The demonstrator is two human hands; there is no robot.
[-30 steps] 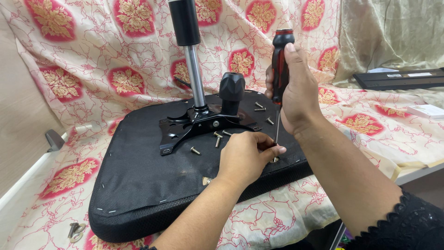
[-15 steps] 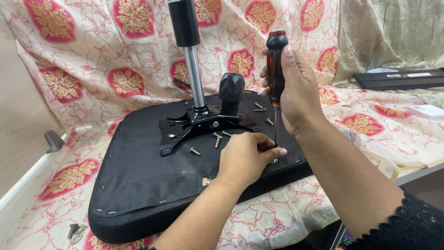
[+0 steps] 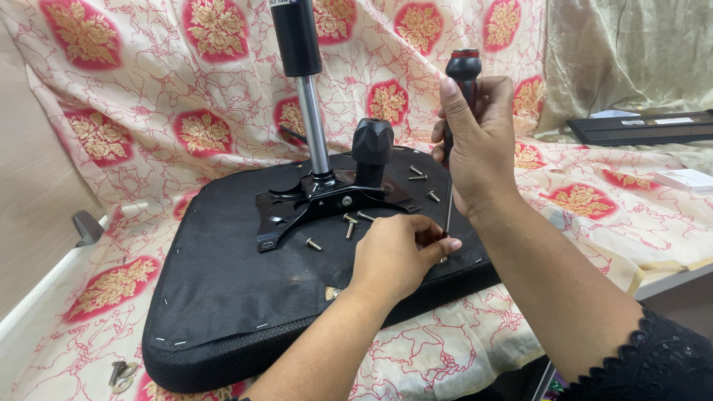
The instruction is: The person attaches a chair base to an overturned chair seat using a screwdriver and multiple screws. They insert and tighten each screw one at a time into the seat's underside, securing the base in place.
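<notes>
Fingers (image 3: 475,111) of your R hand (image 3: 479,145) were wrapped tight round the screwdriver (image 3: 462,82), thumb side up near the red-ringed cap of the black handle, w/ the thin shaft dropping straight down out the bottom of your fist. Your L hand (image 3: 397,256) sat flat-ish on the black seat underside (image 3: 230,297), fingertips (image 3: 438,241) curled in & pinched at the shaft tip, right by the seat's front-right edge; whether a screw was betw. them, can't tell, too small & covered. So R was closed on the tool, L only lightly closed at the tip, holding nothing I could make out. Seat lay upside down on a cream cloth w/ red floral medallions (image 3: 134,89), which also ran up the back behind it. Bolted near the seat's middle was a black metal mounting plate (image 3: 327,204), w/ a chrome gas-lift column (image 3: 316,134) standing upright from it, black sleeve on top, & a chunky black knob (image 3: 371,145) just beside the column on the right. Several loose screws (image 3: 349,223) lay scattered on the seat fabric around the plate, some near your L knuckles, a couple more farther back by your R wrist. Two more bits of hardware (image 3: 119,371) sat on the cloth off the seat's near-left corner. Far right, a long black flat part (image 3: 642,128) rested on the draped surface, well apart from your hands.
</notes>
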